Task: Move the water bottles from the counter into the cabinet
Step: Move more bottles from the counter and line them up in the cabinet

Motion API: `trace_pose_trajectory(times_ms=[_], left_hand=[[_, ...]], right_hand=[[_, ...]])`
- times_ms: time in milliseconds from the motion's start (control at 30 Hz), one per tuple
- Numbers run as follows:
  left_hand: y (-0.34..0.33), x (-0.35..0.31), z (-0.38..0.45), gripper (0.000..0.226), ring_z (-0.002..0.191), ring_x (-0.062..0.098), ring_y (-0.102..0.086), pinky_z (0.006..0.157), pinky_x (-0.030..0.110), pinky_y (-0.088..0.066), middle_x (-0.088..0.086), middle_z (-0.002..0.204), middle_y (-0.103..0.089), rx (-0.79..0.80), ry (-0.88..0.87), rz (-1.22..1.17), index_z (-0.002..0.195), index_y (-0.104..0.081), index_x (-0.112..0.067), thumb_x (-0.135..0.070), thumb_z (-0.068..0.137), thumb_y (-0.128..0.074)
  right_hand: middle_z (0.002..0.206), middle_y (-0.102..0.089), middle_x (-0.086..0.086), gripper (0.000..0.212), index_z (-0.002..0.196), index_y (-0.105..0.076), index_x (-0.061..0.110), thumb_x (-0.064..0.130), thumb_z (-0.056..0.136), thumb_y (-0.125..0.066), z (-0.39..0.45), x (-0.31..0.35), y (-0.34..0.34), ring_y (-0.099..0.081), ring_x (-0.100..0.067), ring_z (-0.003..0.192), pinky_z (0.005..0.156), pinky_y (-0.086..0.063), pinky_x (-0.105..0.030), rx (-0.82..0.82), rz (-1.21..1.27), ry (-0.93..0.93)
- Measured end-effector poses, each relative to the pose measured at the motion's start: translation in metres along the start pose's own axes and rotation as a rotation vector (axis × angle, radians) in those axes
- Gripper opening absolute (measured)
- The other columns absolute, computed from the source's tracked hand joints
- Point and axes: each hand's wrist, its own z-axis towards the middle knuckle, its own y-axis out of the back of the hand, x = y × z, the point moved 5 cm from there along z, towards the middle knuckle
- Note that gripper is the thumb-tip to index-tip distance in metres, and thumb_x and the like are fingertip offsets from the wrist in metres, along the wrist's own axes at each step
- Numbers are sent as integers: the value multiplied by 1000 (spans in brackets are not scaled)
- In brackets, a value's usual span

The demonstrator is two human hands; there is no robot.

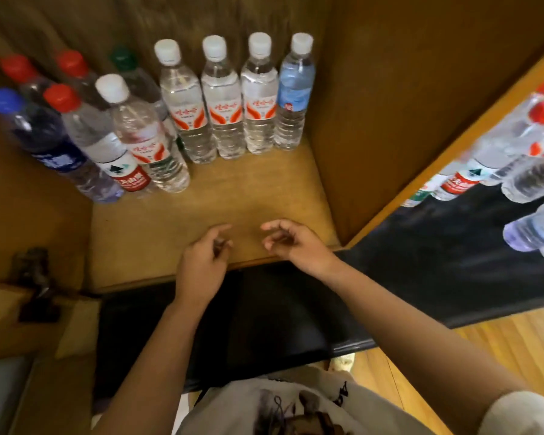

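Bottles of water [223, 98], full and capped, stand in rows along the back edge of the wooden cabinet shelf [233, 196]; more lie on the black counter [421, 262] at its right edge. I judge them heavy for their size, with thin, slick plastic walls that give under pressure, so the ribbed middle or the neck is the safest hold. My left hand [201, 262] and right hand [292, 243] hover over the shelf's front edge, fingers loosely curled, holding nothing.
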Motion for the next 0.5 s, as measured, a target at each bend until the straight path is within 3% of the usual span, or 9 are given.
trace_pose_trajectory(times_ms=[133, 233, 333, 500], left_hand=[[-56, -39, -20, 24, 80, 10, -64, 74, 23, -44, -10, 77, -67, 149, -22, -34, 110, -64, -24, -14, 89, -58], [-96, -71, -31, 21, 76, 1, -61, 70, 20, -44, -14, 73, -65, 236, -45, -36, 104, -63, -32, -17, 91, -55], [-134, -103, -38, 20, 74, 2, -62, 71, 24, -45, -11, 70, -66, 300, -79, -59, 102, -66, -29, -17, 91, -56], [-189, -153, -46, 21, 75, -7, -59, 68, 14, -44, -16, 69, -64, 369, -119, -71, 100, -64, -37, -20, 91, -55]], right_hand=[[94, -66, -15, 29, 115, -57, 11, 3, 87, -60, -52, -31, 50, -59, -11, 84, 87, -46, -26, -2, -110, 27], [94, -68, -14, 29, 114, -59, 11, 4, 86, -61, -87, -54, 96, -62, -15, 84, 86, -49, -29, -72, -144, 17], [88, -65, -6, 31, 114, -58, 11, -3, 86, -58, -115, -79, 140, -62, -14, 75, 76, -50, -23, -145, -75, -39], [89, -65, -10, 23, 108, -58, 12, -1, 89, -54, -142, -112, 208, -61, -18, 72, 64, -47, -15, -325, 56, -92]])
